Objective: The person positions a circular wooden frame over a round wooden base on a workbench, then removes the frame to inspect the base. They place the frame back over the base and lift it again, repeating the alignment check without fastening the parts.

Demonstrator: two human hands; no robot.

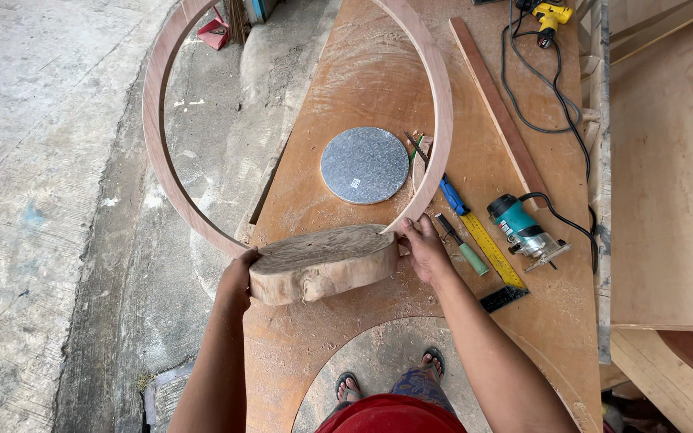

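A thick round slab of raw wood (322, 263) sits on the near edge of a plywood workbench (362, 80). My left hand (238, 282) grips its left side and my right hand (422, 248) holds its right side. The slab rests over the near rim of a large wooden ring (152, 120), which lies partly on the bench and overhangs the concrete floor to the left. Inside the ring lies a round grey stone disc (364, 165).
Right of the ring lie a blue-handled tool (451, 196), a green-handled chisel (467, 250), a yellow square ruler (497, 261), a teal trim router (521, 231) with black cord, a long wood strip (497, 108) and a yellow jigsaw (549, 18). Plywood sheets stand at right.
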